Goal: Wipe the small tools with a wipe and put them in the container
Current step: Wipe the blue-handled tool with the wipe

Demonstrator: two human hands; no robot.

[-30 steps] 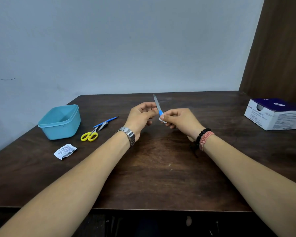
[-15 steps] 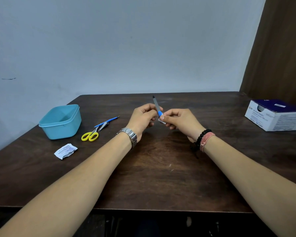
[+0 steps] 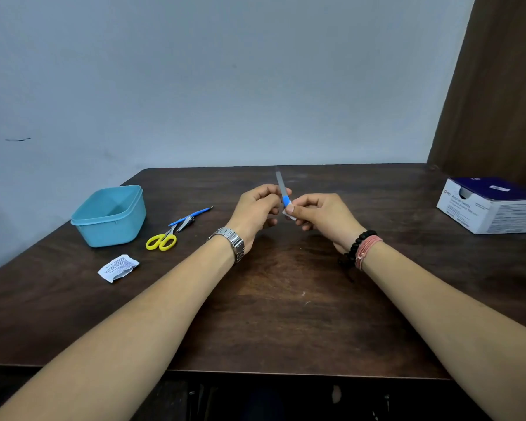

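Nail file (image 3: 282, 187), grey blade and blue handle, stands tilted above the table (image 3: 286, 314) between both hands. From the head camera, the left hand (image 3: 257, 212) has its fingers curled round the blade, while the right hand (image 3: 324, 217) pinches the blue handle together with what looks like a white wipe (image 3: 289, 214). Left of them sit the teal container (image 3: 108, 217), yellow scissors (image 3: 163, 238), a blue-handled tool (image 3: 192, 214) and a torn sachet (image 3: 118, 268); a swab box (image 3: 492, 208) sits far right.

Your single head-worn wide-angle camera looks forward and down from the table's (image 3: 286, 329) near edge, close over both forearms, facing the pale wall (image 3: 225, 86) behind; the near edge crosses the frame's bottom.
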